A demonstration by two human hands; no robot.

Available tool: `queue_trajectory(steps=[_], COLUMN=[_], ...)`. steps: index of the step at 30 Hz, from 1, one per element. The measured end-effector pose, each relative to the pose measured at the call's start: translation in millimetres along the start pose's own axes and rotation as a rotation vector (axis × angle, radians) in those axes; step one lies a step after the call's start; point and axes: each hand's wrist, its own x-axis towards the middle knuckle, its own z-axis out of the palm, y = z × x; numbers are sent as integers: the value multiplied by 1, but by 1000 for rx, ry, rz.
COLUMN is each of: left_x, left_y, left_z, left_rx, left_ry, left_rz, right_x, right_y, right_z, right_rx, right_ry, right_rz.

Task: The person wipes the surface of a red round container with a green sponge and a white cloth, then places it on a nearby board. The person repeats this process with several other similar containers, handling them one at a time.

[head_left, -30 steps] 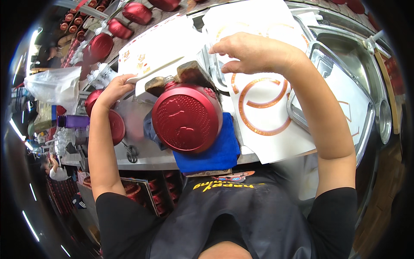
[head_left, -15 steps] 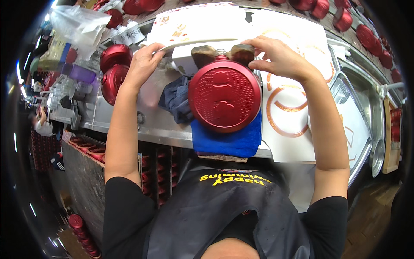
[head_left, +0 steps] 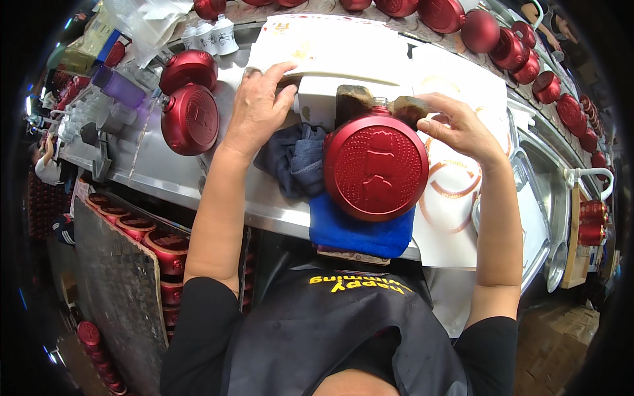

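A round red metallic flask [head_left: 376, 168] with raised dots and relief lies in front of me, its neck pointing away. It rests on a folded blue cloth [head_left: 363, 231], its neck between two dark-stained brown blocks [head_left: 354, 104]. My left hand [head_left: 263, 102] is at the near left corner of a white printed sheet [head_left: 337, 49], index finger stretched along its edge and thumb apart. My right hand [head_left: 459, 122] is beside the right-hand block, fingertips over it and thumb spread below. A crumpled grey-blue cloth [head_left: 294, 162] sits left of the flask.
White sheets with orange ring prints [head_left: 452, 191] lie to the right, near a metal sink [head_left: 551, 165]. Two red flasks [head_left: 191, 119] and small white bottles [head_left: 224, 36] stand left. Several red flasks [head_left: 508, 49] line the back. Lower left, a dark board [head_left: 122, 270] borders stacked red flasks.
The view has shifted, so the bench appears further right. My left thumb and index finger have spread from a pinch on the sheet's edge. The flask stays on the blue cloth.
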Motion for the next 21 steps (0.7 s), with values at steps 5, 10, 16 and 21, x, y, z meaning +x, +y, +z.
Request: queue_trajectory(steps=[5, 10, 16, 21], left_x=[13, 29, 41, -19], left_y=[-19, -31, -22, 27], left_z=[3, 4, -1, -18], left_rx=[130, 121, 150, -209], left_ry=[-41, -110, -177, -47], left_rz=[114, 161, 95, -44], right_x=[-2, 1, -29, -83], right_y=[-1, 2, -22, -53], right_z=[-3, 1, 12, 55], right_rx=[-26, -76, -377, -288], right_ry=[51, 99, 389, 296], right_rz=[84, 71, 11, 191])
